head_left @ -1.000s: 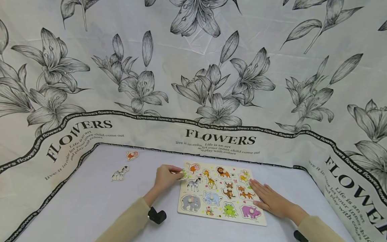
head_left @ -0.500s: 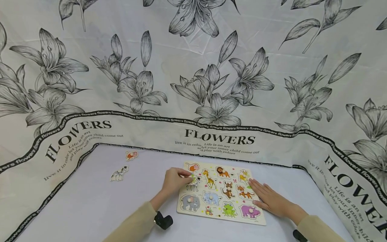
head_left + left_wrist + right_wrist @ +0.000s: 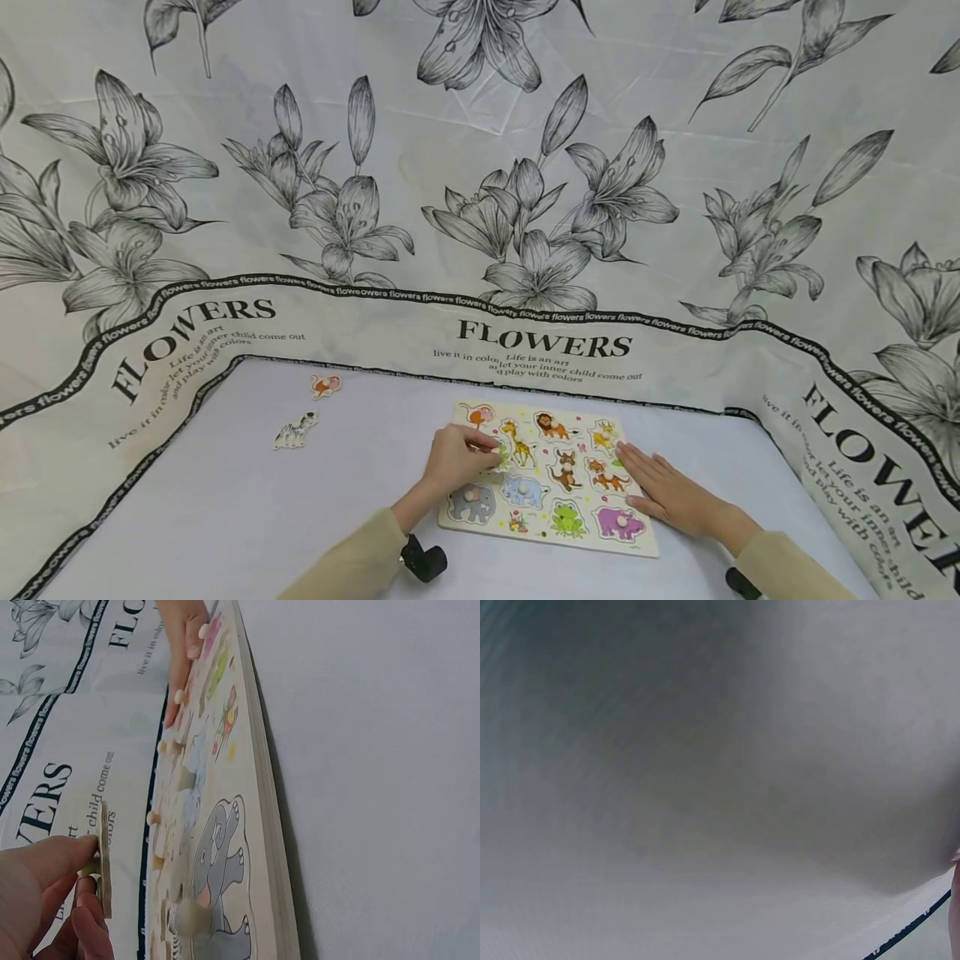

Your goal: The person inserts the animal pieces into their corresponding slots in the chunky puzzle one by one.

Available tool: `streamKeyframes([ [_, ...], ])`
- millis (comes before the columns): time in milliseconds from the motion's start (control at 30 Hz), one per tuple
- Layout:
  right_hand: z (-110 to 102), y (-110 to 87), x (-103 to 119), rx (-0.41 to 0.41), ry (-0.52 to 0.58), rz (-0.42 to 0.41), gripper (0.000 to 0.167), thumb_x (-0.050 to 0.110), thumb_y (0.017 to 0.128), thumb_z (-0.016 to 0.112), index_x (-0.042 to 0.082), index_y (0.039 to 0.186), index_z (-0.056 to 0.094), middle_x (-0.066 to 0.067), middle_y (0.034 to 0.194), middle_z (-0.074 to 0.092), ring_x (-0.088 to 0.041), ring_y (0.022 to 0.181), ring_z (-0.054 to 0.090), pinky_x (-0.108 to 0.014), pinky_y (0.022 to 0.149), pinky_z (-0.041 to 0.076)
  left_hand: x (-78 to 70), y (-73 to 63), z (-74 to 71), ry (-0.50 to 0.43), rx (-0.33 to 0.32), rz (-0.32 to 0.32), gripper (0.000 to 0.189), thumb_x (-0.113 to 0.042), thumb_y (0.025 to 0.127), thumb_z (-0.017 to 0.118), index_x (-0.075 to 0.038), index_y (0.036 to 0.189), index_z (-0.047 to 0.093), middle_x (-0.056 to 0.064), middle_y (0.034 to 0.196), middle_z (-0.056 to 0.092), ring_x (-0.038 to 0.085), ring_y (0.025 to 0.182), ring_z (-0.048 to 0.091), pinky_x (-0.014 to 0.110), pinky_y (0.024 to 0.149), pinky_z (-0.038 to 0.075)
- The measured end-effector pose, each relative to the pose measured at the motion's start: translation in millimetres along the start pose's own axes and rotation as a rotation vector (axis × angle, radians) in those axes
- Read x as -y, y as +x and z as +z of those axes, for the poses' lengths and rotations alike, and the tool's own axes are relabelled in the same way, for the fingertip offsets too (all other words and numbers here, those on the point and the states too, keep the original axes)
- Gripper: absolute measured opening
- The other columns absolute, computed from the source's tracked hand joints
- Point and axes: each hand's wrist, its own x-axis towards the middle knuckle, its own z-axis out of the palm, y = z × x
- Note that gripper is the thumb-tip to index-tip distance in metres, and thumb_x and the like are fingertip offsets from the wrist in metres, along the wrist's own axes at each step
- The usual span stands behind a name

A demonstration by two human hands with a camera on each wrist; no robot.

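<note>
My left hand (image 3: 459,458) is over the left half of the wooden animal puzzle board (image 3: 517,542), pinching a green puzzle piece (image 3: 501,458) by its knob. In the left wrist view that puzzle piece (image 3: 106,862) is seen edge-on, held apart from the board, with thumb and fingers on the knob. My right hand (image 3: 671,496) lies with extended fingers on the board's right edge. The frog picture (image 3: 568,519) at the board's lower middle shows no knob. An elephant piece (image 3: 471,504) with a knob sits at lower left, and the hand hides the zebra picture.
On the white cloth (image 3: 187,483) to the left lie a zebra piece (image 3: 296,431) and an orange-red monkey piece (image 3: 326,385). Behind the board rises a flower-printed curtain (image 3: 405,250). The right wrist view shows mostly blurred pale cloth.
My left hand has carried the green puzzle piece rightward and nearer to me, from the board's left edge to over its left half. The right hand stays in place.
</note>
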Motion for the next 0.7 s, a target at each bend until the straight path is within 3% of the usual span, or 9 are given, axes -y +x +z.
streamKeyframes([
  [133, 2.9, -0.2, -3.5, -0.010, -0.025, -0.011, 0.067, 0.042, 0.100, 0.044, 0.005, 0.151, 0.023, -0.019, 0.156, 0.027, 0.012, 0.140, -0.015, -0.007, 0.107, -0.018, -4.5, -1.5, 6.2, -0.012, 0.030, 0.023, 0.010, -0.015, 0.075, 0.080, -0.009, 0.083, 0.077, 0.000, 0.073, 0.072, 0.002, 0.056, 0.055, 0.016, 0.050, 0.044],
  [400, 1.8, 1.1, -3.2, 0.052, 0.032, 0.071, 0.070, 0.048, 0.099, 0.043, 0.007, 0.152, 0.022, -0.019, 0.157, 0.024, 0.015, 0.138, -0.016, -0.006, 0.106, -0.018, -11.6, -2.4, 21.2, -0.005, 0.075, 0.057, 0.009, -0.016, 0.075, 0.081, -0.011, 0.081, 0.077, -0.002, 0.073, 0.071, 0.001, 0.052, 0.049, 0.017, 0.048, 0.041],
  [700, 4.0, 0.5, -4.5, -0.008, -0.009, -0.003, 0.068, 0.044, 0.100, 0.044, 0.005, 0.152, 0.023, -0.020, 0.155, 0.028, 0.013, 0.140, -0.015, -0.007, 0.107, -0.018, -18.2, -9.9, 38.0, -0.015, 0.127, 0.028, 0.009, -0.017, 0.074, 0.082, -0.014, 0.081, 0.077, -0.008, 0.070, 0.068, 0.000, 0.052, 0.048, 0.016, 0.047, 0.040],
])
